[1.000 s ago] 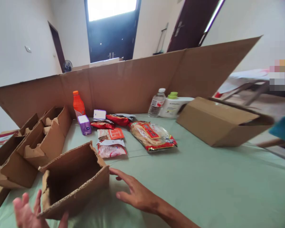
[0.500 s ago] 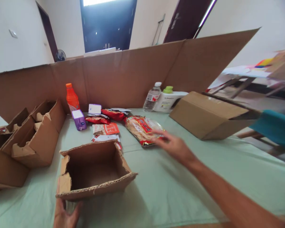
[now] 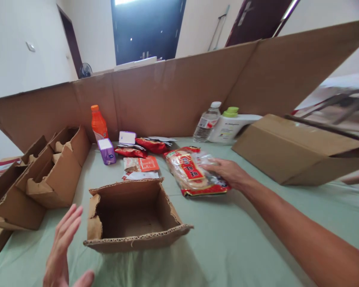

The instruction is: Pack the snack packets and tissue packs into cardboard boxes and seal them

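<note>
My right hand grips the right side of a clear food packet with a red label and red-and-gold edges. The packet looks slightly raised at that side. Left of it, in front of me, an open-topped cardboard box stands on the green cloth. My left hand is just left of this box, apart from it, with fingers spread and nothing in them. Behind the box lie an orange-and-white sachet and a white packet.
Several cut cardboard boxes stand at left. Along the back are an orange bottle, a purple box, red packets, a water bottle and a white jug. A closed carton sits right; a cardboard panel stands behind.
My right hand has closed on the food packet and its near right side has shifted toward me. My left hand has let go of the cardboard box and moved up and left.
</note>
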`<state>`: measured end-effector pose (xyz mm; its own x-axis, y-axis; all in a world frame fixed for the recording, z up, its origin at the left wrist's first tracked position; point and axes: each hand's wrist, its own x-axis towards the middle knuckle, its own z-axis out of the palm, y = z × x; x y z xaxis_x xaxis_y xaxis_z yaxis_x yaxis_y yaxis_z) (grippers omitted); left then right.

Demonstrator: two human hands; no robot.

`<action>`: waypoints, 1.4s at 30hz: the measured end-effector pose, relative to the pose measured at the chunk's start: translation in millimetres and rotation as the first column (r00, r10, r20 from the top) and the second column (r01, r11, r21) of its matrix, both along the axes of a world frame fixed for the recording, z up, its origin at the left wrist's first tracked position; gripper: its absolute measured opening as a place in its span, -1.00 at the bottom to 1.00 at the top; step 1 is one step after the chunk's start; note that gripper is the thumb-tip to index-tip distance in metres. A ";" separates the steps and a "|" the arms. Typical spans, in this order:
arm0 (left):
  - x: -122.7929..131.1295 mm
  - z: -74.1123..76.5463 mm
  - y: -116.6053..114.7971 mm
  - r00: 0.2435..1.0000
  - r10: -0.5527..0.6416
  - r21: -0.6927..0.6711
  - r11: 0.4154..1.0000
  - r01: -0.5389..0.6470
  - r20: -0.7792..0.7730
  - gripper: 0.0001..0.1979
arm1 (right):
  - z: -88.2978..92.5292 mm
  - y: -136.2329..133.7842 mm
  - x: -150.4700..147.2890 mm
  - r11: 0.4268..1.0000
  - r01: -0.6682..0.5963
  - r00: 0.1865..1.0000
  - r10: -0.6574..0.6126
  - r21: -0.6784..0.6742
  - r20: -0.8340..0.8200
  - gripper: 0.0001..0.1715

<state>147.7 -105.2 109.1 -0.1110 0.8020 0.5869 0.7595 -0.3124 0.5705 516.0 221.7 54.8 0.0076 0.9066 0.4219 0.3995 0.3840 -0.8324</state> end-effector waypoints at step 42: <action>8.7 -2.0 21.5 0.982 0.086 0.014 0.996 -0.085 -0.169 -0.49 | 128.9 -142.6 -58.5 0.867 -0.498 0.730 0.407 0.020 0.549 -0.55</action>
